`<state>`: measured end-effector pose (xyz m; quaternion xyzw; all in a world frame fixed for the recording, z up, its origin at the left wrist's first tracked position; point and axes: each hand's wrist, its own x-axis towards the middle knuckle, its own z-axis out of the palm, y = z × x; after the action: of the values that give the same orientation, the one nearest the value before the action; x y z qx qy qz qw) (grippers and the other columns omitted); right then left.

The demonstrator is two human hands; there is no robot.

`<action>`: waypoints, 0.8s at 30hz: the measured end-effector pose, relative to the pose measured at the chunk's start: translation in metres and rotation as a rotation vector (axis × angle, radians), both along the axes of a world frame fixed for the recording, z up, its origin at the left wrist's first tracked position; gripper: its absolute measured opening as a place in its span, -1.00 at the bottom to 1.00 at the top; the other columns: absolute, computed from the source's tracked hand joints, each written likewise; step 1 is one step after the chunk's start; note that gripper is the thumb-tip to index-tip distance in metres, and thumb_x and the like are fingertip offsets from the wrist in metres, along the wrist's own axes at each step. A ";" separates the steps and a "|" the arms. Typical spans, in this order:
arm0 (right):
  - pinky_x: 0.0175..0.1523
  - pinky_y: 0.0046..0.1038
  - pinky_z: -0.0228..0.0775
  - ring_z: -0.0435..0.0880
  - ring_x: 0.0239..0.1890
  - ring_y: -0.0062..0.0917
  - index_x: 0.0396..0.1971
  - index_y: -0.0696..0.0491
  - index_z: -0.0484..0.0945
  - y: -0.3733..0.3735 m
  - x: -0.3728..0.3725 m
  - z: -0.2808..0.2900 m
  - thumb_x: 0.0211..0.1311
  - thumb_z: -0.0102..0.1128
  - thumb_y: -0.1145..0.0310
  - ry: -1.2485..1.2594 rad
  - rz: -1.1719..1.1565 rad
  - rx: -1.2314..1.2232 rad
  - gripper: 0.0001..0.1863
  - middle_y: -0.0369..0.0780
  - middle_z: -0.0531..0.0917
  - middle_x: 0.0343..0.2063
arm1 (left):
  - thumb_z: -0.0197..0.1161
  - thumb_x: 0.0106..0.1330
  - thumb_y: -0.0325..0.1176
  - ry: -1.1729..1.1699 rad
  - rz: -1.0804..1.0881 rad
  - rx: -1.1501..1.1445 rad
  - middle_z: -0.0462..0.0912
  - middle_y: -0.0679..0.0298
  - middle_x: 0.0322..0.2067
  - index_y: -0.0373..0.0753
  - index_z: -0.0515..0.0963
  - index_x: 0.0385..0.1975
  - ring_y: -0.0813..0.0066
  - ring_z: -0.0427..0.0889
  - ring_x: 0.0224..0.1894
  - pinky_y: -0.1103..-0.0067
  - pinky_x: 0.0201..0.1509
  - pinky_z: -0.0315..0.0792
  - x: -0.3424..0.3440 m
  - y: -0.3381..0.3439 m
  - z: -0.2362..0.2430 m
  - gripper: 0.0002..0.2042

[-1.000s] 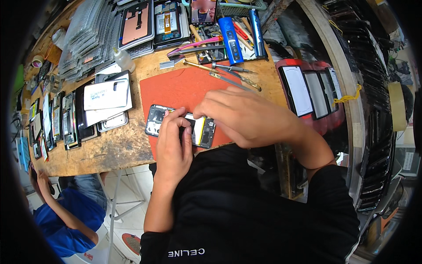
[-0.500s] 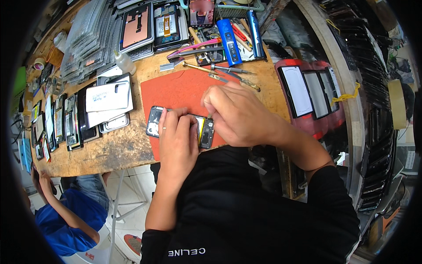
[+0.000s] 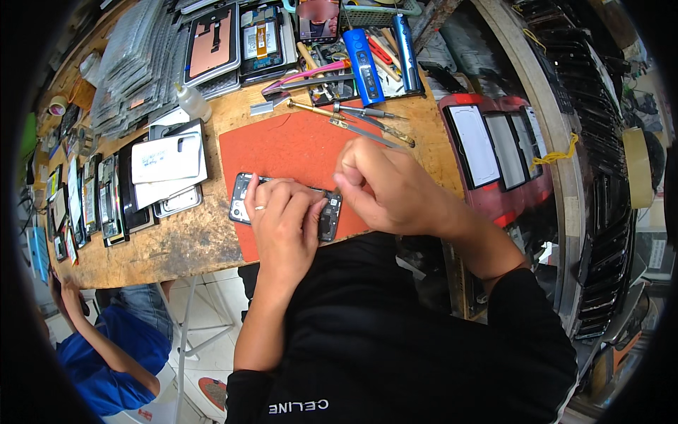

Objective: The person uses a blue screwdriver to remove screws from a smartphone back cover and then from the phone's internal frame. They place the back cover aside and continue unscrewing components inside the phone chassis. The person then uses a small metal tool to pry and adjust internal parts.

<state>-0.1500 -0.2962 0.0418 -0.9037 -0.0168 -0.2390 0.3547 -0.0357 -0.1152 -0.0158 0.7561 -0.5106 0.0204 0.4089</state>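
Wood bench (image 3: 176,244) in a cluttered repair shop; rack of dark panels (image 3: 600,233) down the right side; co-worker in a blue top (image 3: 116,346) seated low left, off the bench's near edge; red mat (image 3: 282,145) on the bench, in front of the wearer; stack of bubble-wrap sleeves (image 3: 134,67) at far left; red case (image 3: 519,191) beyond the bench's right edge, framed panels on top; two opened tablets (image 3: 212,44) beside the sleeves; right hand (image 3: 381,187) narrow, fingers curled in, thumb tip close to index, over the phone's right end; cannot tell if anything is pinched there; left hand (image 3: 284,215) laid across the phone's middle, fingers bent and close together; cannot tell if it grips or just rests; phone (image 3: 330,222) opened, lying on the mat's near part, slightly skewed, both ends showing past the left hand; white cover (image 3: 166,161) on a pile left of the mat; blue handheld device (image 3: 364,67) at the back, a slimmer blue tool (image 3: 405,53) to its right; squeeze bottle (image 3: 192,102) behind the pile; brass screwdriver (image 3: 318,111) along the mat's far edge; ring (image 3: 260,208) on a left-hand finger.
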 end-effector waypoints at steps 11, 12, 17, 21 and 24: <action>-0.30 -0.24 0.50 0.69 -0.42 -0.18 -0.28 0.13 0.34 0.002 -0.009 -0.005 0.31 0.34 0.70 -0.001 -0.024 -0.013 -0.71 -0.14 0.61 -0.44 | 0.18 0.58 -0.40 0.151 0.184 -0.326 0.54 0.13 -0.35 -0.30 0.48 -0.35 0.18 0.52 -0.27 0.30 -0.08 0.38 -0.004 0.019 -0.018 -0.81; -0.30 -0.24 0.49 0.69 -0.42 -0.18 -0.29 0.13 0.34 0.002 -0.008 -0.007 0.31 0.34 0.69 -0.001 -0.030 -0.004 -0.71 -0.14 0.61 -0.44 | 0.15 0.61 -0.38 0.183 0.244 -0.412 0.52 0.12 -0.34 -0.30 0.47 -0.33 0.20 0.51 -0.28 0.33 -0.13 0.37 -0.006 0.022 -0.025 -0.80; -0.32 -0.12 0.49 0.71 -0.35 -0.06 -0.21 0.13 0.39 0.004 -0.009 -0.009 0.29 0.31 0.59 0.049 -0.011 -0.038 -0.76 -0.10 0.62 -0.40 | 0.20 0.58 -0.42 0.059 0.147 -0.443 0.49 0.16 -0.41 -0.27 0.48 -0.32 0.27 0.48 -0.38 0.41 -0.26 0.41 -0.006 0.023 -0.023 -0.84; -0.23 -0.17 0.44 0.65 -0.34 -0.13 -0.25 0.10 0.43 0.014 -0.009 0.007 0.15 0.37 0.51 0.107 -0.031 -0.343 -0.73 -0.14 0.57 -0.42 | 0.48 0.36 -0.40 -0.035 -0.037 -0.192 0.47 0.24 -0.52 -0.19 0.53 -0.47 0.21 0.49 -0.49 0.36 -0.39 0.40 -0.005 0.009 -0.011 -0.77; -0.12 -0.17 0.40 0.61 -0.29 -0.17 -0.27 0.08 0.46 0.006 -0.002 0.011 0.08 0.40 0.47 0.015 0.105 -0.239 -0.72 -0.16 0.54 -0.41 | 0.43 0.39 -0.47 -0.113 -0.127 -0.041 0.49 0.16 -0.50 -0.27 0.55 -0.43 0.11 0.50 -0.46 0.29 -0.37 0.35 -0.004 0.009 -0.002 -0.82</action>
<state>-0.1519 -0.2899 0.0527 -0.9392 -0.0896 -0.2096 0.2568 -0.0399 -0.1062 -0.0180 0.7112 -0.5795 0.0474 0.3951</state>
